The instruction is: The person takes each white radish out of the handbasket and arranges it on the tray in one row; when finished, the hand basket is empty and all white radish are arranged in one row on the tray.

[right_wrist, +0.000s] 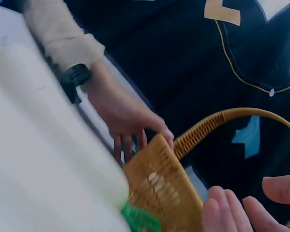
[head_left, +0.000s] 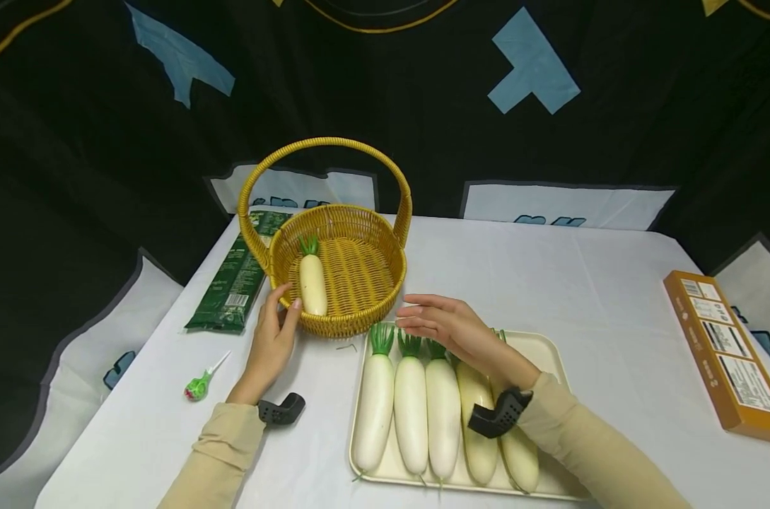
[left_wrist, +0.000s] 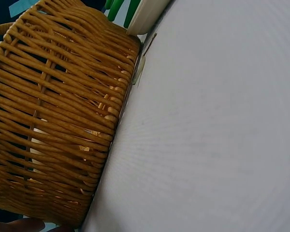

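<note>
On the left of the yellow wicker basket [head_left: 340, 329], my left hand [head_left: 273, 339] holds the rim, with the thumb at the rim and the other fingers along the outer wall. Inside that basket a short white radish [head_left: 313, 286] with green leaf stubs leans against the left wall. My right hand [head_left: 451, 329] hovers over the leafy ends of the radishes, palm toward the basket, fingers straight and holding nothing. Beneath it, a cream tray [head_left: 544, 346] carries several long white radishes [head_left: 412, 417] side by side. In the left wrist view the woven wall [left_wrist: 63, 106] fills the left side.
A dark green packet [head_left: 228, 286] lies left of the basket. Nearer me is a green-wrapped lollipop [head_left: 199, 385]. A small bent wire-like piece [head_left: 346, 347] lies between basket and tray. An orange box [head_left: 728, 353] stands at the right edge of the white table [head_left: 588, 283].
</note>
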Action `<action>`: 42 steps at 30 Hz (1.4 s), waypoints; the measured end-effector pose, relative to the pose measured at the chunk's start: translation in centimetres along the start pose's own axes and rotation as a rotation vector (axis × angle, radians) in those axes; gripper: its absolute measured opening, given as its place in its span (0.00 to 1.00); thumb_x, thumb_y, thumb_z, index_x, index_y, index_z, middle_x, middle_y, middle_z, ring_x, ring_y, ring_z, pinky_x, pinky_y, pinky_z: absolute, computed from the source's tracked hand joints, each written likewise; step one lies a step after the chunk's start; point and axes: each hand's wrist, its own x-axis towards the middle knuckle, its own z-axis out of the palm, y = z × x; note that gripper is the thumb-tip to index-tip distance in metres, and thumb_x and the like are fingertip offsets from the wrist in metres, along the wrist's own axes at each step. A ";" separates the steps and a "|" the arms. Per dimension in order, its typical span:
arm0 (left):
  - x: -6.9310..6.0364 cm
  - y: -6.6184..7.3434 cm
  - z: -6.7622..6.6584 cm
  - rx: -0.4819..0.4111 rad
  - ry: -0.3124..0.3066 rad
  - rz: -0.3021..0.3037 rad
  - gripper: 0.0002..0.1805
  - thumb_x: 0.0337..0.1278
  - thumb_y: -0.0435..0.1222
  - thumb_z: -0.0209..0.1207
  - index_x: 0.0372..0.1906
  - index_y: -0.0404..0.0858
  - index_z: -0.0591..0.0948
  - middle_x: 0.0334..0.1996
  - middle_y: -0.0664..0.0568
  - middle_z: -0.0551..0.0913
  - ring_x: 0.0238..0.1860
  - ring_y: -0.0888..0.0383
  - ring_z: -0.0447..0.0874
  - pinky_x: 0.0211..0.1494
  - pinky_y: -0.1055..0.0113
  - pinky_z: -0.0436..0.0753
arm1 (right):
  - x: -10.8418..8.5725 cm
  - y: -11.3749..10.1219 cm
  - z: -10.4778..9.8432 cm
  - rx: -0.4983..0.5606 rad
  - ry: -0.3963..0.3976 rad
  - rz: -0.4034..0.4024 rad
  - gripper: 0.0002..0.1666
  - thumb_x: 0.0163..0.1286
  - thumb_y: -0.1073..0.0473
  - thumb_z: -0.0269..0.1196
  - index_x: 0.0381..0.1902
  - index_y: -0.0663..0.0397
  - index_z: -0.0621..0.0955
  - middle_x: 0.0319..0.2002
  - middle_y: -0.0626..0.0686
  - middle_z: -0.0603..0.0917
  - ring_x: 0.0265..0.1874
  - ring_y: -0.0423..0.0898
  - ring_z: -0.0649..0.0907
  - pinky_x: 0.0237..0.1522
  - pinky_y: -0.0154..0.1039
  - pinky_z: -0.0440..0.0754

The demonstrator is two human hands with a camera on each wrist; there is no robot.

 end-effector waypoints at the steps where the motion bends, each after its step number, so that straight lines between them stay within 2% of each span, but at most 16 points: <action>1: 0.1 0.0 0.1 -0.001 -0.001 0.001 0.31 0.65 0.55 0.38 0.68 0.47 0.54 0.67 0.38 0.53 0.64 0.40 0.61 0.62 0.48 0.68 | 0.8 -0.1 0.4 0.014 -0.019 -0.005 0.27 0.71 0.59 0.49 0.64 0.66 0.61 0.54 0.60 0.76 0.51 0.45 0.79 0.59 0.40 0.73; 4: 0.2 -0.1 0.3 -0.009 -0.001 0.005 0.31 0.65 0.55 0.38 0.68 0.47 0.54 0.66 0.37 0.53 0.63 0.40 0.62 0.62 0.48 0.68 | 2.9 -0.4 1.4 0.078 -0.049 -0.008 0.26 0.72 0.60 0.46 0.65 0.64 0.60 0.61 0.68 0.67 0.56 0.49 0.76 0.62 0.43 0.69; 7: 0.2 -0.1 0.4 -0.007 0.000 0.001 0.30 0.65 0.55 0.39 0.68 0.47 0.54 0.66 0.37 0.54 0.63 0.40 0.62 0.63 0.48 0.68 | 5.0 -0.7 2.3 0.141 -0.051 0.009 0.27 0.73 0.61 0.43 0.67 0.63 0.57 0.64 0.69 0.61 0.61 0.54 0.71 0.64 0.44 0.66; 13: 0.2 -0.2 0.3 0.004 0.001 0.006 0.30 0.65 0.55 0.38 0.68 0.47 0.55 0.66 0.37 0.54 0.63 0.40 0.62 0.63 0.48 0.67 | 8.9 -0.9 3.7 0.213 0.031 0.040 0.29 0.71 0.61 0.46 0.67 0.63 0.56 0.64 0.66 0.64 0.64 0.58 0.66 0.65 0.43 0.65; 17: 0.3 -0.1 0.1 0.011 0.010 0.008 0.30 0.65 0.55 0.38 0.67 0.48 0.55 0.65 0.37 0.55 0.62 0.41 0.63 0.62 0.49 0.69 | 11.3 -0.8 4.8 0.167 0.100 0.025 0.29 0.70 0.62 0.49 0.66 0.63 0.59 0.62 0.65 0.67 0.63 0.58 0.67 0.65 0.45 0.65; 21: 0.5 -0.1 0.0 0.012 0.016 0.016 0.29 0.65 0.55 0.38 0.67 0.47 0.55 0.64 0.36 0.56 0.62 0.40 0.64 0.61 0.49 0.70 | 13.3 -0.6 5.5 0.021 0.179 0.048 0.31 0.67 0.58 0.53 0.66 0.58 0.60 0.62 0.60 0.68 0.62 0.57 0.68 0.65 0.48 0.65; 24: 0.5 -0.1 0.0 0.012 0.009 0.012 0.30 0.65 0.55 0.38 0.67 0.48 0.55 0.65 0.36 0.55 0.62 0.40 0.64 0.61 0.48 0.70 | 14.4 -0.3 6.1 -0.116 0.237 0.115 0.36 0.65 0.52 0.57 0.67 0.53 0.59 0.64 0.58 0.66 0.62 0.57 0.68 0.63 0.50 0.67; 27: 0.4 -0.2 -0.1 0.014 0.004 0.003 0.31 0.65 0.56 0.38 0.68 0.48 0.54 0.66 0.37 0.54 0.63 0.40 0.62 0.62 0.48 0.68 | 15.0 0.1 6.8 -0.224 0.253 0.190 0.42 0.62 0.49 0.60 0.68 0.51 0.55 0.65 0.59 0.63 0.61 0.57 0.69 0.59 0.51 0.71; 32: 0.2 -0.3 0.0 0.022 0.009 0.001 0.30 0.65 0.55 0.38 0.68 0.47 0.54 0.66 0.39 0.54 0.65 0.41 0.60 0.63 0.47 0.66 | 15.4 0.8 7.5 -0.360 0.185 0.294 0.53 0.58 0.50 0.64 0.71 0.45 0.45 0.65 0.60 0.61 0.47 0.53 0.76 0.48 0.50 0.78; 35: 0.2 -0.3 0.0 0.021 0.005 0.002 0.30 0.65 0.55 0.37 0.68 0.48 0.54 0.66 0.38 0.54 0.64 0.41 0.61 0.62 0.47 0.67 | 15.4 1.1 7.6 -0.458 0.107 0.313 0.59 0.58 0.49 0.64 0.71 0.44 0.36 0.65 0.62 0.61 0.40 0.51 0.76 0.47 0.48 0.78; 39: 0.2 -0.2 0.0 0.018 -0.002 0.008 0.30 0.65 0.55 0.37 0.68 0.47 0.54 0.66 0.37 0.54 0.63 0.40 0.61 0.62 0.47 0.68 | 15.3 1.3 7.9 -0.679 0.037 0.244 0.61 0.58 0.48 0.64 0.71 0.48 0.32 0.69 0.62 0.54 0.57 0.51 0.71 0.59 0.45 0.71; 42: 0.1 -0.2 0.0 0.018 0.006 0.012 0.30 0.66 0.54 0.38 0.68 0.47 0.55 0.65 0.36 0.55 0.64 0.40 0.60 0.62 0.47 0.67 | 15.3 1.3 8.1 -0.823 0.031 0.193 0.61 0.58 0.49 0.64 0.71 0.49 0.33 0.70 0.60 0.51 0.66 0.51 0.63 0.64 0.44 0.65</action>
